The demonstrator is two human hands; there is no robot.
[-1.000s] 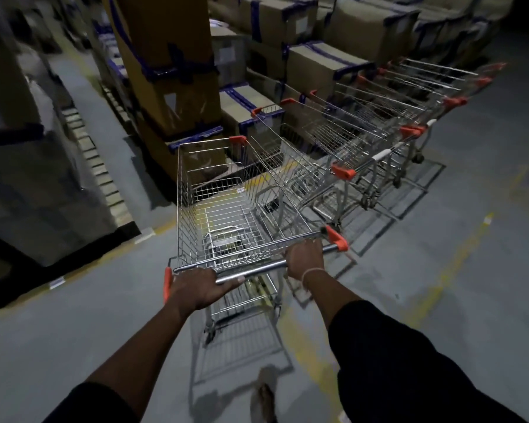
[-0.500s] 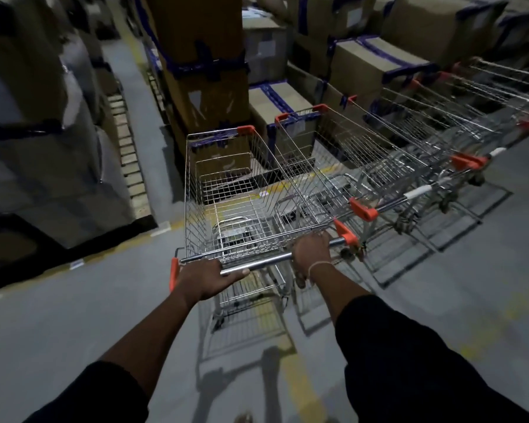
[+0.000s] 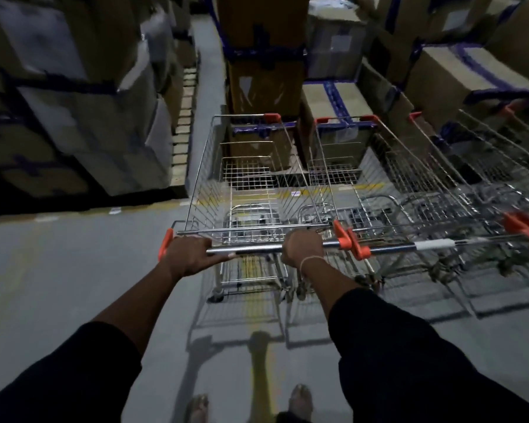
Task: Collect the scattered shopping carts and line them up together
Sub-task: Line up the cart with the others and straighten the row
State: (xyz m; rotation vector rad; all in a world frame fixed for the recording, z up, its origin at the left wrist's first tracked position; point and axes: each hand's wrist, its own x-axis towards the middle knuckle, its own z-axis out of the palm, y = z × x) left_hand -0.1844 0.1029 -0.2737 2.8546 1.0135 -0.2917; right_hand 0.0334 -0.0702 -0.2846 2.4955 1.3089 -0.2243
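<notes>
A wire shopping cart (image 3: 251,178) with orange corner caps stands straight in front of me. My left hand (image 3: 188,254) grips the left end of its metal handle bar (image 3: 251,249). My right hand (image 3: 303,247) grips the same bar near its right end. Right beside it stands a row of similar carts (image 3: 409,190), side by side, stretching off to the right. The nearest one's orange handle cap (image 3: 359,248) almost touches my cart's cap.
Stacked cardboard boxes with blue tape (image 3: 266,56) rise just beyond the carts' fronts. More wrapped pallets (image 3: 74,102) fill the left side, with a narrow aisle (image 3: 202,71) between. A yellow floor line (image 3: 257,361) runs under the cart. My feet (image 3: 300,398) show below.
My cart has swung round and rolled in alongside the leftmost cart of the row. Its handle now lines up with theirs. Both hands kept their grip.
</notes>
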